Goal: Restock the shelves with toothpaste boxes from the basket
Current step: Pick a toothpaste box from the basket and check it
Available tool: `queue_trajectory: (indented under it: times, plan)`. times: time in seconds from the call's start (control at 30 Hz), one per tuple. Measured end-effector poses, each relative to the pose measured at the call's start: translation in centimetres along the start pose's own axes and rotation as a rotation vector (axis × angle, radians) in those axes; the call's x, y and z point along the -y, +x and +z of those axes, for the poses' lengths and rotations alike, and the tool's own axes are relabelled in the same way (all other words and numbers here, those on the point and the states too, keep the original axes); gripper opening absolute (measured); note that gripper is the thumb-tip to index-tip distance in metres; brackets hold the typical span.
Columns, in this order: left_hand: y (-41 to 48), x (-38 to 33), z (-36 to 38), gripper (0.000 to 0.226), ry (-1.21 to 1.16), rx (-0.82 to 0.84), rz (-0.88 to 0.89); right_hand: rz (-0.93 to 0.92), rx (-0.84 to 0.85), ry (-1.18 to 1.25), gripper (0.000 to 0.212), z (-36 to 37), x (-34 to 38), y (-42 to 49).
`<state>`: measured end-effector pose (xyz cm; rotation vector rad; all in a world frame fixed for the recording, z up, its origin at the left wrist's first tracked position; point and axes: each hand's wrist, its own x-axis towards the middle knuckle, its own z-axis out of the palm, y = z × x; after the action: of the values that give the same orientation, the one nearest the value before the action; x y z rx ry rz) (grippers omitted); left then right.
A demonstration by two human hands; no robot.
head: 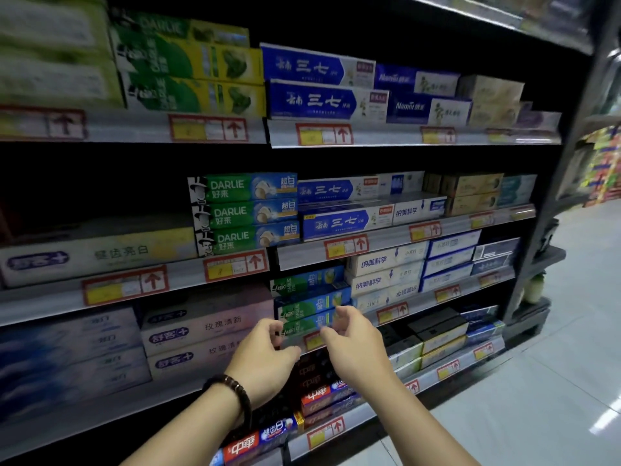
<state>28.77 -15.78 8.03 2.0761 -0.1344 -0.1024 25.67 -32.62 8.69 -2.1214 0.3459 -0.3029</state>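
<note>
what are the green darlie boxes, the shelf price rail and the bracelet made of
Green Darlie boxes: printed cardboard by the look, slightly glossy, with crisp folded edges. Shelf price rail: probably pale plastic, smooth with a soft sheen, paper tags set in it. Bracelet: dark round beads, perhaps wood; too blurred to be sure.

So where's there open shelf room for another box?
Best room: the dark gap above the long white box, left of the green DARLIE stack. One shelf down is crowded: green-blue boxes packed between pink boxes and white boxes.
</note>
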Motion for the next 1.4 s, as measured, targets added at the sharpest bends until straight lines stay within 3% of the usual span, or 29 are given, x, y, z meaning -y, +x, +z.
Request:
queue_trajectory:
  times: [0.73, 1.17, 1.4]
  plan:
    - [-14.0, 4.6, -7.0, 0.031, 0.032, 0.111, -0.040, 0.010, 0.128, 0.059, 0.024, -0.4, 2.8, -14.6]
    - [-19.8, 10.8, -10.9, 0.031, 0.054, 0.014, -0.146, 0.000, 0.283, 0.039, 0.017, 4.1, 3.0, -20.0]
    - [-20.6, 13.7, -12.2, 0.025, 0.011, 0.005, -0.183, -0.021, 0.453, -0.067, 0.019, 6.6, 2.0, -21.6]
